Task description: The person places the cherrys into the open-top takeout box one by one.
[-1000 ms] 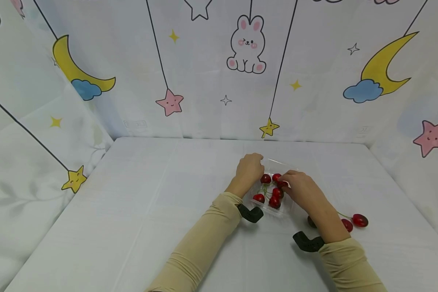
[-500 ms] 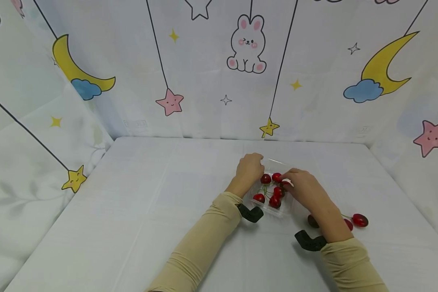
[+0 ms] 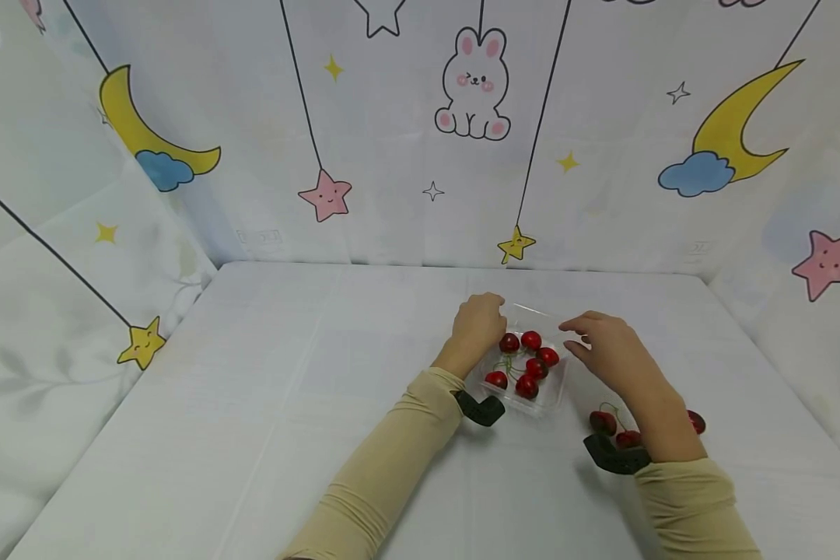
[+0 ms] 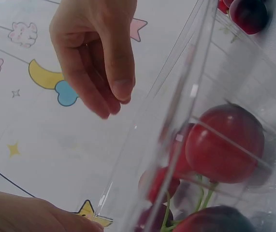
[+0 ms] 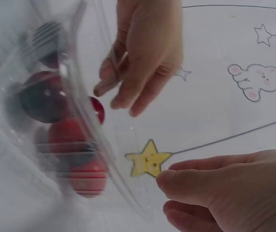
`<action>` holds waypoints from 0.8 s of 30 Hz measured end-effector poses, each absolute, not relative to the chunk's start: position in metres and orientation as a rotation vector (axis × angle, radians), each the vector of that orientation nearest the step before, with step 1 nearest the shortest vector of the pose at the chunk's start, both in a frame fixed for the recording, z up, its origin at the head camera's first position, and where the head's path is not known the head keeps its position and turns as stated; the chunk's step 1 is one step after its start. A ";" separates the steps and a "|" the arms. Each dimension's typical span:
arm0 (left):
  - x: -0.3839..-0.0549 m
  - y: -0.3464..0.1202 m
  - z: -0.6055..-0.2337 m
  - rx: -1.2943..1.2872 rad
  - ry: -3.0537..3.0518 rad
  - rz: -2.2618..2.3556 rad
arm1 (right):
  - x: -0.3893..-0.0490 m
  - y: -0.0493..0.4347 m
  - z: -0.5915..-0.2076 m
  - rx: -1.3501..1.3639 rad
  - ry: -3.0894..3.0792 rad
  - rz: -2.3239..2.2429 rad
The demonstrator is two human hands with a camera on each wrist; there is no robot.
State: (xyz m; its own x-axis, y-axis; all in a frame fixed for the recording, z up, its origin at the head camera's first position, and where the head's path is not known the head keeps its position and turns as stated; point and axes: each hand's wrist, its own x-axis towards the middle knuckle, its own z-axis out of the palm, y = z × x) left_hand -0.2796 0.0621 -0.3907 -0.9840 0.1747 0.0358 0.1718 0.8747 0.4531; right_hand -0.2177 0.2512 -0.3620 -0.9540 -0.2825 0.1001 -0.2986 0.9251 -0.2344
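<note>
A clear plastic box (image 3: pixel 554 395) holds several dark red cherries (image 3: pixel 527 386) with green stems. My left hand (image 3: pixel 477 323) grips the box at its far left rim. In the right wrist view, fingertips of this left hand (image 5: pixel 145 58) show at the clear rim. Just off the box's right side, my right hand (image 3: pixel 614 350) hovers with thumb and fingers apart, holding nothing. Nearest to it inside the box lies a cherry (image 3: pixel 547 356). The left wrist view shows the right hand (image 4: pixel 101 53) beyond the box wall, with loosely bent fingers.
On the white table (image 3: pixel 266 435), right of the box, lie loose cherries (image 3: pixel 603 423), partly hidden by my right forearm. A further cherry (image 3: pixel 696 421) shows past the forearm. Behind the table hangs a printed cloth (image 3: pixel 392 117).
My right hand has let go of a cherry at the box's right side and moved right, out of the box. That cherry is now uncovered. The left hand has stayed in place.
</note>
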 end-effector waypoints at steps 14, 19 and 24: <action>-0.279 0.063 -0.391 0.256 3.013 0.782 | -0.215 0.271 -0.351 0.402 -3.176 0.505; -0.280 0.062 -0.392 0.254 3.019 0.780 | -0.215 0.274 -0.351 0.434 -3.217 0.495; -0.280 0.063 -0.392 0.252 3.016 0.783 | -0.214 0.278 -0.351 0.429 -3.271 0.520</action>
State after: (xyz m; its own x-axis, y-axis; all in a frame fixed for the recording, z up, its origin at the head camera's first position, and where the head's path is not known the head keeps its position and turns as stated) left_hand -0.2801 0.0625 -0.3918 -0.9869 0.1594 0.0250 0.1514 0.8616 0.4845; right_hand -0.2145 0.2779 -0.3510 -0.9477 -0.2800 -0.1531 -0.2186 0.9192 -0.3275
